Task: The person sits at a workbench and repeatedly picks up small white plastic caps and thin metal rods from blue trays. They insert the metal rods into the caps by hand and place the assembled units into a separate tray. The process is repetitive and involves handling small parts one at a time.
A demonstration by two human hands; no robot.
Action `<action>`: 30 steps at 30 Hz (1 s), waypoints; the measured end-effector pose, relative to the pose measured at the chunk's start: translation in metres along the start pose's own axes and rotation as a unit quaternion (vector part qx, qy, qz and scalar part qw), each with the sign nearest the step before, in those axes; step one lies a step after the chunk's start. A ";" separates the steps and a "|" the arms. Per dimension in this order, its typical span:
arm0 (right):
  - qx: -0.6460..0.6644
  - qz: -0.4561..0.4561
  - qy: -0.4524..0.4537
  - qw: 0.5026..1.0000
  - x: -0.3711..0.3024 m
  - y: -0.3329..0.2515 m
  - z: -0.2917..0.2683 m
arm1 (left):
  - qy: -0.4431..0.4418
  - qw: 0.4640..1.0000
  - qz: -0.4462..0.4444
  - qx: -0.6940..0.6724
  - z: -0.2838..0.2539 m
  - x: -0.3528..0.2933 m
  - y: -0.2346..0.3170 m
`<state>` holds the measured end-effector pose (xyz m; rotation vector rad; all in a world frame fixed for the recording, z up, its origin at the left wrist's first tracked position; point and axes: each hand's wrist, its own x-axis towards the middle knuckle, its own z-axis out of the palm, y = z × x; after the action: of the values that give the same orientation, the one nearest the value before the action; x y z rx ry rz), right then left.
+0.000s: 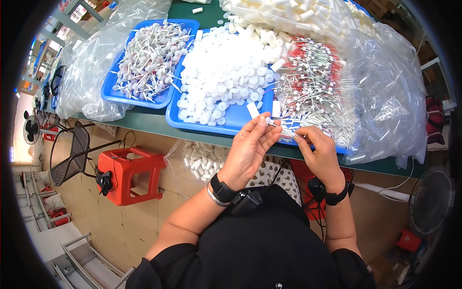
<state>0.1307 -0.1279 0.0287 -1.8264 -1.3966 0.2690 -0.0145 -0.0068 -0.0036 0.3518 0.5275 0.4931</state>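
Over the front edge of the right-hand parts pile, my left hand (249,144) is closed, with thumb and fingertips pinching a small white piece (270,122). My right hand (318,153) is beside it, thumb and forefinger pressed together above the thin pins; anything between them is too small to make out. Behind both hands lie many thin metal pins (315,72) with white ends and red parts. White discs (219,72) are heaped in a blue tray (231,129) left of my hands. A white cylinder (252,110) rests close to my left fingertips.
Another blue tray (109,98), at the left, holds disc-topped pins (154,58). Clear bags (89,79) lie on both sides of the green table (149,118); one at the back holds white cylinders (305,14). Below are a red stool (130,176) and a fan (430,202).
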 end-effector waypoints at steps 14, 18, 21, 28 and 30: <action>-0.015 -0.060 0.032 0.998 0.003 0.002 0.008 | -0.020 0.997 -0.001 0.069 0.003 -0.003 -0.006; 0.260 0.186 -0.076 0.944 0.002 -0.002 0.007 | -0.037 0.986 -0.003 0.163 0.001 -0.007 -0.012; 0.406 0.266 -0.139 0.863 0.005 0.004 0.005 | -0.035 0.979 0.004 0.199 0.000 -0.008 -0.012; 0.237 0.189 -0.061 0.951 0.007 0.000 0.018 | 0.003 0.942 0.163 0.295 0.003 -0.006 0.025; 0.152 0.187 -0.020 0.970 0.009 0.007 0.013 | 0.020 0.925 0.276 0.261 -0.012 0.005 0.079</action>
<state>0.1316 -0.1141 0.0177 -1.8186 -0.9630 0.6787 -0.0455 0.0631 0.0196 1.0213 0.5965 0.9060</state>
